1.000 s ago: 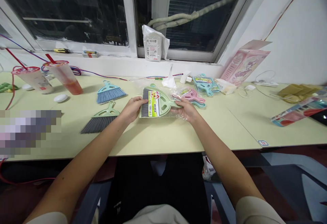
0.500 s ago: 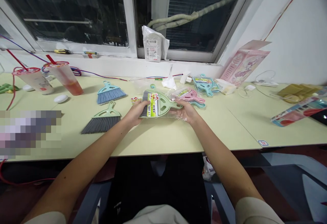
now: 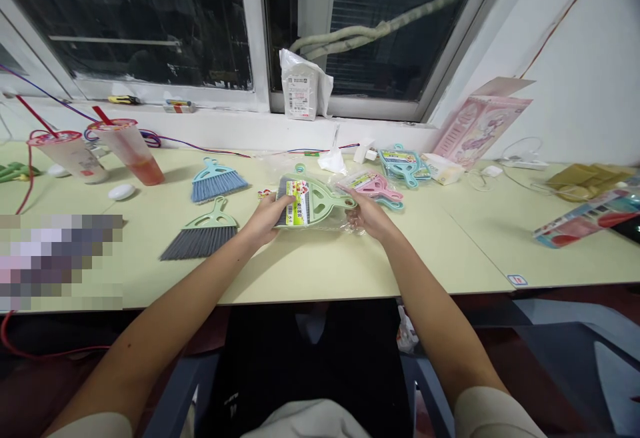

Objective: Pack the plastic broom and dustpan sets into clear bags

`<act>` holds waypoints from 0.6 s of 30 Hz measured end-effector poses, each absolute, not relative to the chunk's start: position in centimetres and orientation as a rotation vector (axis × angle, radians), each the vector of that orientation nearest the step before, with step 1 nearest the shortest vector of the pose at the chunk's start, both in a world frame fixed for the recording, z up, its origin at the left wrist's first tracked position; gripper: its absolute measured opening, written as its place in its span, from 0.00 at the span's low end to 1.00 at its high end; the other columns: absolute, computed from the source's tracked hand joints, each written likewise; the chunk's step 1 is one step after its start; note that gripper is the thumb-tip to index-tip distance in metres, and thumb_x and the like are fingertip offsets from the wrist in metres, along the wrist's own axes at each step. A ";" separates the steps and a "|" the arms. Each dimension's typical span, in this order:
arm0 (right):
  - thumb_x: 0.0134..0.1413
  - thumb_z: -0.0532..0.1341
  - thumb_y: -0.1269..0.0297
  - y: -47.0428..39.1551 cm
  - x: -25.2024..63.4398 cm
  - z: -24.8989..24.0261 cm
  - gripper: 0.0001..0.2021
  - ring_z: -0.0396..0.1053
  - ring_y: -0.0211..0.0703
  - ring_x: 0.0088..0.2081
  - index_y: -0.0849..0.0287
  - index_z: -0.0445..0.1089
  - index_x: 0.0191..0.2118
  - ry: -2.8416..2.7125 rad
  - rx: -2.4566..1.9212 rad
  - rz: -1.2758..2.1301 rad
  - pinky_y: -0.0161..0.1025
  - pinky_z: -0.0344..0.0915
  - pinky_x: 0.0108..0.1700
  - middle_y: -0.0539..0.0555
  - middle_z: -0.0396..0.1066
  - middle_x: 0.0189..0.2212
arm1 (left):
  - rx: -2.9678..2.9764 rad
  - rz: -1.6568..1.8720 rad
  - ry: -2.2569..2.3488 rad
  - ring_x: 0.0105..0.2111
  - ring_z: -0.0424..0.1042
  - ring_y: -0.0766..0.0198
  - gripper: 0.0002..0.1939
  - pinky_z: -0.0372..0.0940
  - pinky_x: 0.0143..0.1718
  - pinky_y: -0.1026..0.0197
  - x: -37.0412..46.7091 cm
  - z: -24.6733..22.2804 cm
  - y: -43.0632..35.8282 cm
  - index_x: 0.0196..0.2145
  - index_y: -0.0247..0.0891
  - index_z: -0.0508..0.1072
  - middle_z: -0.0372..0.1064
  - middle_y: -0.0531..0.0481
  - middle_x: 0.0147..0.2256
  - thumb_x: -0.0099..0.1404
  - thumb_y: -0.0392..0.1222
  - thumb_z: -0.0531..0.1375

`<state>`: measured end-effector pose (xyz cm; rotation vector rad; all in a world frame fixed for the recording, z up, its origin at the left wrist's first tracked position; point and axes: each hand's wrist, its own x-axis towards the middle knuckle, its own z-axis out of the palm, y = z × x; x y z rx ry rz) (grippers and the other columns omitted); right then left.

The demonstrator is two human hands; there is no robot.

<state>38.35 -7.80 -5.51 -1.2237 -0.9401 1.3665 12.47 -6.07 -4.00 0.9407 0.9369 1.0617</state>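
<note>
A green dustpan and brush set in clear plastic, with a yellow label, is held above the table. My left hand grips its bristle end, thumb on top. At the handle end, my right hand is closed on the set and its crinkled wrapping. Left of my hands lie a blue brush and a green brush with dark bristles. Just behind my right hand are a wrapped pink set and a wrapped blue set.
Two drink cups with red straws stand at the left, near a white oval object. A pink box leans by the wall. Yellow packaging and a colourful package lie at right.
My right fingers have shifted slightly on the handle end and its plastic. The set is tilted a little differently, while my left hand keeps its grip.
</note>
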 end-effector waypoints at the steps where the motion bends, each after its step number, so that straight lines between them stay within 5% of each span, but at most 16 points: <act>1: 0.58 0.67 0.49 -7.7 38.6 -5.4 0.15 0.61 0.36 0.18 0.54 0.71 0.42 -0.940 -1.214 1.362 0.33 0.54 0.15 0.48 0.69 0.25 | 0.938 1.064 0.940 0.34 0.82 0.52 0.19 0.76 0.37 0.55 12.5 -3.9 -6.1 0.46 0.35 0.75 0.81 0.42 0.35 0.57 0.40 0.69; 12: 0.47 0.72 0.58 -7.6 39.8 -5.3 0.13 0.58 0.34 0.18 0.58 0.69 0.30 -1.030 -1.207 1.340 0.30 0.45 0.16 0.48 0.62 0.17 | 0.878 1.152 0.974 0.34 0.81 0.55 0.12 0.73 0.31 0.61 12.5 -3.5 -6.0 0.41 0.38 0.75 0.80 0.45 0.36 0.63 0.46 0.65; 18: 0.48 0.70 0.61 -7.3 40.2 -5.5 0.09 0.71 0.42 0.23 0.61 0.73 0.31 -1.038 -1.230 1.182 0.32 0.53 0.16 0.57 0.74 0.25 | 0.833 1.142 0.904 0.28 0.77 0.59 0.13 0.70 0.28 0.63 12.4 -3.5 -5.7 0.39 0.37 0.74 0.76 0.48 0.29 0.69 0.50 0.60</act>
